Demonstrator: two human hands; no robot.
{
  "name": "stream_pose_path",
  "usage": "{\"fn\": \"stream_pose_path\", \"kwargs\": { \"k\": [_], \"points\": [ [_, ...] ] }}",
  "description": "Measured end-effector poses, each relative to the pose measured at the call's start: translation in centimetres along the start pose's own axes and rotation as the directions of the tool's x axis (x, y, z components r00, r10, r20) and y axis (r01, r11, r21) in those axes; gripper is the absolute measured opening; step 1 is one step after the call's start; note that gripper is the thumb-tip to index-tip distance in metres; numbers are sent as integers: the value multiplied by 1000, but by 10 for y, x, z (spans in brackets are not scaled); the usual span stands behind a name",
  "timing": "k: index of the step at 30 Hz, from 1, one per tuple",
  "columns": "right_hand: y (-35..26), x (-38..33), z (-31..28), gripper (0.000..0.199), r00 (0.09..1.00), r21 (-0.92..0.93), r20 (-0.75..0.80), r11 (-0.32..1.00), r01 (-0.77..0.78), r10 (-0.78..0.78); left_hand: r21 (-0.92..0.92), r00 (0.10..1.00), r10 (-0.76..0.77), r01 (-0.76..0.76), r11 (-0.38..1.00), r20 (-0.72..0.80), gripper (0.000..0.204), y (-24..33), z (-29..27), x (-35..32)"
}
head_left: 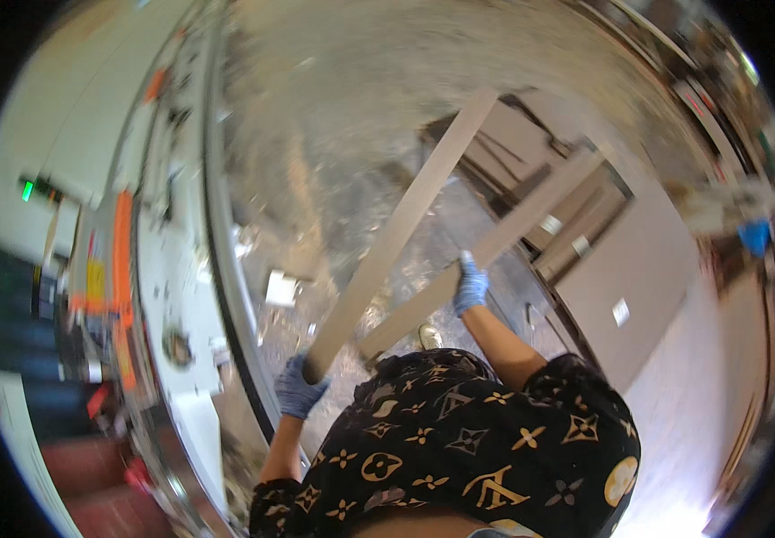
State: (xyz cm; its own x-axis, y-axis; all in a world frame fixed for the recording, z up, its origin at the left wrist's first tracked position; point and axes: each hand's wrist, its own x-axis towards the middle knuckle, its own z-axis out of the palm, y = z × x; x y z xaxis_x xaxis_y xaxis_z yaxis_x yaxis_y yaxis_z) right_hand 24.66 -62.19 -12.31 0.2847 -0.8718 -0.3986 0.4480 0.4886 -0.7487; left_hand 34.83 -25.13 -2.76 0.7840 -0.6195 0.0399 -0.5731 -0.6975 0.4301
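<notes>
In a blue glove, my left hand (299, 387) is closed around the near end of a long, narrow greyish-brown board (396, 235), which slants away to the upper right. My right hand (471, 289), gloved alike, grips a second narrow board (531, 208) near its middle. This one is also greyish-brown, and its far end passes above a stack of panels. The two boards are apart, spreading slightly toward their far ends. My right fingertips point up along the board's edge; the rest of the grip is partly hidden.
To my right lies a stack of brown panels (625, 269) with small white labels, beside narrower strips. On the left stands a long machine with a white table (168, 296) and orange parts (123, 242). Scraps and a white piece (281, 289) litter the floor. One shoe (430, 336) shows below me.
</notes>
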Motion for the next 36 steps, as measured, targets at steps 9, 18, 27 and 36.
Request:
{"fn": "stream_pose_path", "kwargs": {
  "k": [9,18,27,36],
  "points": [
    [21,18,36,28,976,-203,218,978,38,7,97,679,-664,719,689,-314,65,-42,-94,-198],
    [105,-4,78,37,915,-313,304,935,-166,264,-50,339,-790,906,421,-511,64,-50,-104,-395],
    [132,-56,101,37,932,-443,184,873,-206,314,23,274,-829,953,301,-487,69,-93,-136,-484],
    [125,-58,71,44,917,-492,247,856,-160,313,104,265,-725,960,260,-636,53,-201,-155,-468]
  ]
}}
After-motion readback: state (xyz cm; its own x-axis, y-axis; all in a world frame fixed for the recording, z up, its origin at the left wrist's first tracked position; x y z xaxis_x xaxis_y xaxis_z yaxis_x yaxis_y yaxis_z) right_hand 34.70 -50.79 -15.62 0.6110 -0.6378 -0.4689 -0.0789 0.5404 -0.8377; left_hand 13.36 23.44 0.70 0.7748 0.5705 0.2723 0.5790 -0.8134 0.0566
